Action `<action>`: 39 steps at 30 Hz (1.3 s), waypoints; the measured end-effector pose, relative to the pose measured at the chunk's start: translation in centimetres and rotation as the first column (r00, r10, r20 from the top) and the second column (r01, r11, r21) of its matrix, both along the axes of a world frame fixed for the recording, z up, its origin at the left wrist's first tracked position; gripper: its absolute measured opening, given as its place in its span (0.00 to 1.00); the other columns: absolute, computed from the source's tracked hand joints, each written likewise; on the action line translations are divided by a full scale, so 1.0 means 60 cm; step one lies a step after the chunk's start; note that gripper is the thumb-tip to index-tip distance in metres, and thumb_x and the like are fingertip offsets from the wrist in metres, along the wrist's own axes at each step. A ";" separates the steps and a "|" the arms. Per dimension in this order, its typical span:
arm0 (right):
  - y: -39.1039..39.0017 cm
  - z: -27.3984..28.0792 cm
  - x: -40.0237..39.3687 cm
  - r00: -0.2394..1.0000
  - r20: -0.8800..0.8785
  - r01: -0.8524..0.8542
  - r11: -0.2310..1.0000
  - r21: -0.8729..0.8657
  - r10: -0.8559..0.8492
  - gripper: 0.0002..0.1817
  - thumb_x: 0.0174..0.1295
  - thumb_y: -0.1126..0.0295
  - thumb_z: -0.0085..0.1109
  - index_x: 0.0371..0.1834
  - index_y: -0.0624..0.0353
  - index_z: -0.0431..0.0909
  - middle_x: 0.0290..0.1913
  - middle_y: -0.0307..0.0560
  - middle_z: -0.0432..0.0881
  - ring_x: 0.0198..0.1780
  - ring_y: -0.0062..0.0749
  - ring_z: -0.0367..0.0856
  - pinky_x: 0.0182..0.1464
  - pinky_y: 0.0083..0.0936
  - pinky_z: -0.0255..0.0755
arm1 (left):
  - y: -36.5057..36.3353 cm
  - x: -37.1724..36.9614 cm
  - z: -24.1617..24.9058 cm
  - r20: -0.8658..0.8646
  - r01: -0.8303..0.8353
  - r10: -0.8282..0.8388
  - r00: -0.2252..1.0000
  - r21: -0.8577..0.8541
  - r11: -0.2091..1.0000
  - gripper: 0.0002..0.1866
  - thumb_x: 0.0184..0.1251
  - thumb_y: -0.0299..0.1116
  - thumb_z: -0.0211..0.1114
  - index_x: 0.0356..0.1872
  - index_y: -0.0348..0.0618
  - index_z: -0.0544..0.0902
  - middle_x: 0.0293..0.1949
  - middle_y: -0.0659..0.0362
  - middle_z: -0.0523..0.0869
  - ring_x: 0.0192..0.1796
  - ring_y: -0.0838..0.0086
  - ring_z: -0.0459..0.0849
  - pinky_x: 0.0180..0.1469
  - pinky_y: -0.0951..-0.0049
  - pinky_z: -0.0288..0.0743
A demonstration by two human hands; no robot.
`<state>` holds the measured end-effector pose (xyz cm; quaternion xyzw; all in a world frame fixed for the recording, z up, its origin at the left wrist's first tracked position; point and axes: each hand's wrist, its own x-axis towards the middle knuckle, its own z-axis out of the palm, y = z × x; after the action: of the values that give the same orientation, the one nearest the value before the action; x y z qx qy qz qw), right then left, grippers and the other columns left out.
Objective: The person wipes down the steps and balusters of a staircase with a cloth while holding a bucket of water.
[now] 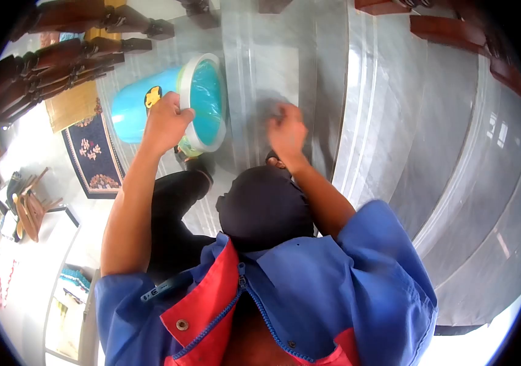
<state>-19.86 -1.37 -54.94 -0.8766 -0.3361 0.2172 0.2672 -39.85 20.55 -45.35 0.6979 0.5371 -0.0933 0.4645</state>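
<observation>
My left hand [169,122] grips the pale rim of a light-blue trash bin [135,107], with the thumb over the edge. The bin is tilted, its mouth facing right, and a yellow emblem marks its side. Inside, a thin translucent bag [208,104] appears to line the walls. To the right of the bin, my right hand [288,131] is held above a grey stair step [272,73]. Its fingers are curled together and smeared by motion. Something dark shows by the fingertips, but I cannot make out what it is.
Grey marble stairs [388,122] spread to the right. Dark wooden balusters [59,55] stand at the upper left, others at the upper right. A patterned dark mat [92,152] lies on the floor at left. My knee [266,207] is bent below my hands.
</observation>
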 end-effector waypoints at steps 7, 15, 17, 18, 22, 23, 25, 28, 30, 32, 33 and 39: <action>0.076 -0.044 -0.068 0.863 -0.432 -0.219 0.965 0.146 0.262 0.16 0.55 0.73 0.63 0.49 0.60 0.79 0.43 0.59 0.85 0.43 0.57 0.84 0.46 0.43 0.79 | 0.006 0.002 -0.001 -0.017 -0.087 0.086 0.996 -0.042 0.995 0.16 0.60 0.36 0.70 0.36 0.31 0.79 0.29 0.48 0.85 0.34 0.57 0.86 0.41 0.61 0.78; 0.445 -0.016 0.120 0.925 0.281 -0.322 0.922 0.216 0.257 0.17 0.62 0.72 0.58 0.55 0.54 0.79 0.52 0.60 0.79 0.53 0.59 0.82 0.51 0.48 0.78 | 0.011 0.004 0.014 -0.002 -0.173 0.173 0.985 -0.022 0.985 0.16 0.59 0.36 0.69 0.41 0.31 0.81 0.33 0.47 0.87 0.39 0.56 0.87 0.46 0.59 0.78; 0.489 -0.056 0.145 0.845 0.354 -0.450 0.890 0.070 0.400 0.16 0.62 0.73 0.58 0.54 0.55 0.78 0.50 0.59 0.79 0.50 0.59 0.83 0.49 0.49 0.79 | 0.015 0.005 0.017 0.015 -0.211 0.213 0.977 -0.060 0.976 0.17 0.59 0.36 0.69 0.41 0.32 0.81 0.32 0.47 0.86 0.39 0.57 0.86 0.46 0.59 0.78; 0.501 -0.062 0.148 0.743 0.408 -0.546 0.833 -0.087 0.530 0.15 0.61 0.74 0.59 0.52 0.56 0.77 0.49 0.58 0.78 0.46 0.59 0.84 0.46 0.50 0.80 | 0.016 0.006 0.014 0.042 -0.245 0.247 0.968 -0.052 0.968 0.17 0.59 0.36 0.69 0.41 0.32 0.80 0.32 0.48 0.86 0.38 0.57 0.86 0.46 0.60 0.78; 0.414 -0.086 0.109 0.791 0.302 -0.518 0.845 -0.130 0.532 0.17 0.57 0.72 0.62 0.51 0.53 0.77 0.50 0.60 0.78 0.49 0.60 0.83 0.48 0.51 0.80 | 0.020 -0.001 0.004 0.064 -0.285 0.285 0.956 -0.018 0.958 0.17 0.58 0.36 0.70 0.40 0.32 0.80 0.32 0.48 0.86 0.38 0.57 0.86 0.46 0.60 0.78; 0.363 -0.079 0.077 0.804 0.264 -0.512 0.846 -0.146 0.532 0.17 0.56 0.71 0.63 0.50 0.53 0.77 0.50 0.60 0.78 0.49 0.60 0.83 0.48 0.51 0.80 | 0.025 -0.005 -0.006 0.046 -0.270 0.270 0.962 -0.012 0.963 0.18 0.58 0.37 0.70 0.41 0.32 0.80 0.32 0.48 0.86 0.39 0.57 0.86 0.46 0.60 0.78; 0.253 -0.114 0.003 0.768 0.076 -0.641 0.761 0.101 0.636 0.17 0.50 0.78 0.65 0.45 0.50 0.82 0.45 0.56 0.81 0.48 0.53 0.83 0.48 0.46 0.79 | 0.035 -0.005 -0.014 0.040 -0.245 0.245 0.969 -0.007 0.970 0.18 0.57 0.37 0.70 0.41 0.32 0.80 0.33 0.48 0.86 0.39 0.57 0.86 0.47 0.60 0.77; 0.203 -0.048 -0.009 0.558 -0.429 -0.620 0.700 0.353 0.710 0.17 0.50 0.79 0.63 0.44 0.49 0.84 0.44 0.54 0.82 0.47 0.52 0.83 0.48 0.45 0.79 | 0.031 -0.008 -0.026 0.038 -0.259 0.260 0.965 -0.033 0.965 0.18 0.57 0.36 0.71 0.41 0.31 0.80 0.34 0.48 0.86 0.40 0.57 0.86 0.46 0.60 0.77; 0.215 -0.034 0.040 0.881 -0.104 -0.419 0.864 0.280 0.461 0.17 0.51 0.79 0.63 0.44 0.50 0.83 0.43 0.53 0.81 0.47 0.53 0.83 0.48 0.45 0.78 | 0.023 -0.009 -0.028 0.065 -0.271 0.271 0.960 -0.021 0.962 0.18 0.58 0.36 0.70 0.41 0.31 0.80 0.34 0.48 0.86 0.40 0.57 0.86 0.46 0.60 0.77; 0.244 -0.011 0.121 0.942 0.239 -0.263 0.959 0.101 0.233 0.16 0.54 0.76 0.62 0.47 0.49 0.82 0.46 0.52 0.80 0.45 0.53 0.83 0.47 0.45 0.79 | 0.022 0.001 -0.024 0.113 -0.272 0.271 0.956 -0.003 0.962 0.17 0.59 0.36 0.70 0.41 0.31 0.80 0.33 0.48 0.86 0.39 0.58 0.85 0.45 0.60 0.77; 0.251 -0.018 0.168 0.919 0.346 -0.225 0.972 0.066 0.189 0.15 0.55 0.74 0.61 0.47 0.50 0.82 0.47 0.52 0.79 0.45 0.53 0.83 0.46 0.46 0.79 | 0.023 0.003 -0.021 0.073 -0.242 0.242 0.968 -0.013 0.970 0.17 0.59 0.35 0.70 0.42 0.31 0.80 0.33 0.48 0.86 0.40 0.58 0.86 0.46 0.60 0.77; 0.274 -0.072 0.122 0.896 0.369 -0.228 0.969 -0.099 0.248 0.17 0.56 0.74 0.54 0.49 0.56 0.84 0.46 0.54 0.81 0.55 0.54 0.79 0.62 0.43 0.74 | 0.028 0.008 -0.027 0.056 -0.207 0.206 0.977 0.013 0.978 0.18 0.59 0.35 0.71 0.43 0.31 0.81 0.35 0.48 0.87 0.39 0.59 0.86 0.45 0.60 0.78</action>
<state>-12.54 15.06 -59.28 -0.8610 -0.4801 0.0841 0.1452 -39.35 22.21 -46.99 0.6450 0.5946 -0.0204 0.4796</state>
